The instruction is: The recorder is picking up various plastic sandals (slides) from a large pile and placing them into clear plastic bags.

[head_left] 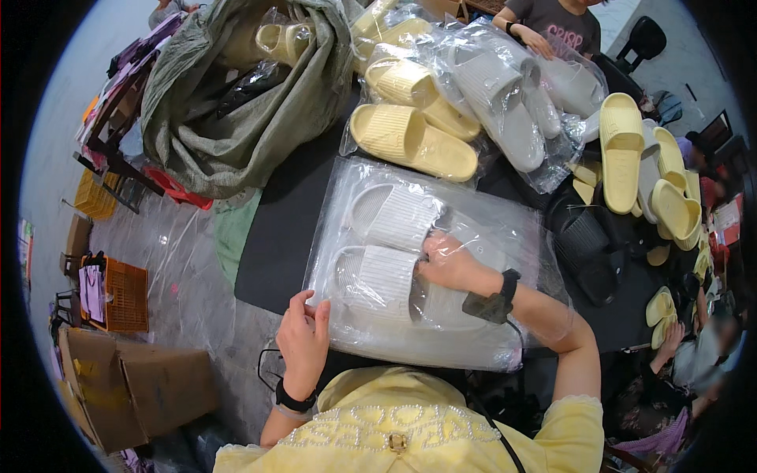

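Observation:
A pair of white ribbed slide slippers [377,284] lies side by side in a clear plastic bag [481,206], on what looks like a stack of similar bags. My right hand [456,264] reaches in from the right, with plastic lying over part of the forearm. Its fingers are curled at the inner edges of both slippers' straps, gripping them; the fingertips are partly hidden. My left hand [303,340] is raised beside the bag's near left corner, thumb and fingers apart, holding nothing.
Bagged yellow slippers [418,142] and grey slippers [497,102] are heaped beyond the bag. Black slippers [587,248] and loose yellow slides [623,154] lie right. A green-grey sack [315,102] stands far left; a cardboard box [165,386] and orange crate [126,296] sit left. Other people work nearby.

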The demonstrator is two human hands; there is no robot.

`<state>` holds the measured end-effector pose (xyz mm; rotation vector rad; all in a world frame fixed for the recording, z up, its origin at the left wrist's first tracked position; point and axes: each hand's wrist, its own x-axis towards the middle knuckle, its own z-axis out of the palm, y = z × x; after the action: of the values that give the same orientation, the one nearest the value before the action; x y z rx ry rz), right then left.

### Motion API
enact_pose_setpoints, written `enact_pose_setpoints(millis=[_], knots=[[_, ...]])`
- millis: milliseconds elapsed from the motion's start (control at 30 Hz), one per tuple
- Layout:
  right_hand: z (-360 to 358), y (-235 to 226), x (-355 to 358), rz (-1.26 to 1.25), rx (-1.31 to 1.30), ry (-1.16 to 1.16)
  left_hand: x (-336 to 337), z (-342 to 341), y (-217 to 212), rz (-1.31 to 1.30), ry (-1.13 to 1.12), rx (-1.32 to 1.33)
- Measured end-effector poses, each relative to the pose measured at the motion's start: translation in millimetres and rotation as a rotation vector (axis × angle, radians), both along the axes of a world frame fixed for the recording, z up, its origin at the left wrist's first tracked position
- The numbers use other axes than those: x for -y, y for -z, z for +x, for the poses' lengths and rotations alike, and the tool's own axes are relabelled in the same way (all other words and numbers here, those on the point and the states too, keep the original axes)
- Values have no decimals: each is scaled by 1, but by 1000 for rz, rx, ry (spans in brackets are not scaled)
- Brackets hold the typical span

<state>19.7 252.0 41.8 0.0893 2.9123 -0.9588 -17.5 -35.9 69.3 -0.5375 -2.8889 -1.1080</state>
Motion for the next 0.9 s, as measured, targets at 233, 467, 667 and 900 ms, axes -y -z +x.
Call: enact_pose_setpoints(millis=[233,467,667,900], knots=[[-1,2,2,-36,-114,1,1,3,-10,36,56,62],[-1,-3,-1,-35,-13,-6,11,-3,-17,101,118,329],[1,-12,0,-12,-138,-101,29,-16,-15,58,103,388],[1,-5,4,-29,-236,-110,-1,-10,-26,-47,151,-138]])
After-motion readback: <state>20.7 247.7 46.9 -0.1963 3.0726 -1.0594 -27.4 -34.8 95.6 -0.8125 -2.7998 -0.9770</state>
